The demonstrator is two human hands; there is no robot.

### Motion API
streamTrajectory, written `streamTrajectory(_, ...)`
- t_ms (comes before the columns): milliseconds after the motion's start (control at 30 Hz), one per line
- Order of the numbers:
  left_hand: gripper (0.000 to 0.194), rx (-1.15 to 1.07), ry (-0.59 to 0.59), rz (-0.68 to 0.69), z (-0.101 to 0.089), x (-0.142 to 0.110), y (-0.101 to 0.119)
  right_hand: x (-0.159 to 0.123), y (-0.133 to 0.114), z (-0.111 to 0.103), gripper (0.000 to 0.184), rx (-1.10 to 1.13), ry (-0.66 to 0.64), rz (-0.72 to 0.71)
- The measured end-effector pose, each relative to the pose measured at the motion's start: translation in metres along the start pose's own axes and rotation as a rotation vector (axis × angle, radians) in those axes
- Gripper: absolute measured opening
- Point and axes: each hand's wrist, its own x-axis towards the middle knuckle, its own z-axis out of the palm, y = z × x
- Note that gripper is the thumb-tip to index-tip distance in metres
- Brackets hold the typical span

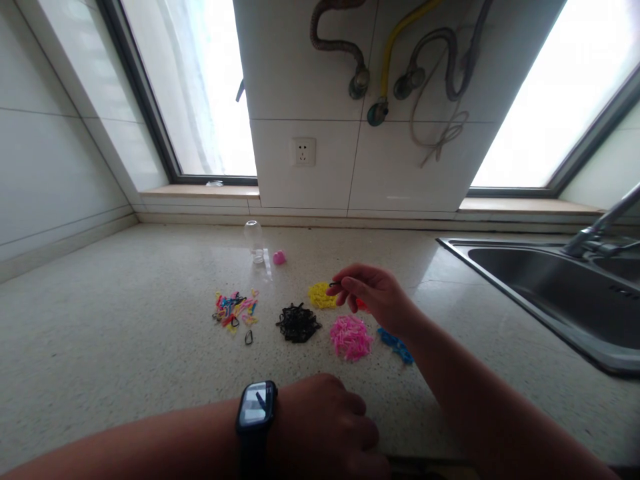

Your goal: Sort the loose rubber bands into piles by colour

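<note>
My right hand (373, 293) hovers over the sorted piles, thumb and fingertips pinching a small black rubber band (334, 285). Under and around it lie the yellow rubber bands (321, 295), the red ones (362, 305), partly covered by my hand, the pink ones (351, 338) and the blue ones (397, 345), partly behind my wrist. A pile of black rubber bands (299, 323) sits to their left. Farther left is a mixed-colour pile (235, 311), with one loose black band (249, 338) in front. My left hand (327, 427) is closed low at the counter's front, its palm side hidden.
A clear small bottle (254, 241) stands upside down at the back, beside a pink cap (279, 257). A steel sink (540, 280) with a faucet (600, 227) is set into the speckled counter (150, 373) at right. A smartwatch (257, 404) is on my left wrist.
</note>
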Motion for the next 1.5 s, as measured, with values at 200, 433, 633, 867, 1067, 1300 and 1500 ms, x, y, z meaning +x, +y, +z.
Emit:
streamTrajectory(200,0.009,-0.004,0.002,-0.003,0.0,0.0,0.001,0.0,0.001,0.002,0.019,0.018,-0.019,-0.003)
streamTrajectory(433,0.008,-0.008,-0.001,-0.004,-0.001,0.0,0.0,0.0,0.002,0.002,0.019,0.028,-0.029,-0.001)
streamTrajectory(633,0.008,-0.012,-0.013,-0.004,0.0,0.0,0.0,0.0,0.004,0.002,0.02,0.047,-0.029,0.006)
streamTrajectory(867,0.008,-0.004,-0.003,0.004,0.0,0.0,0.001,0.0,0.002,0.004,0.021,0.018,-0.015,0.025)
streamTrajectory(1067,0.009,-0.006,0.014,-0.002,0.002,-0.001,0.0,-0.001,0.008,0.006,0.021,-0.15,0.023,0.025)
streamTrajectory(1300,0.009,-0.009,0.02,0.004,0.003,0.0,-0.002,-0.005,0.018,0.008,0.013,-0.582,-0.101,-0.099)
streamTrajectory(1500,0.008,-0.008,0.039,0.015,0.004,0.0,-0.001,-0.005,0.017,0.015,0.021,-0.906,-0.315,-0.299)
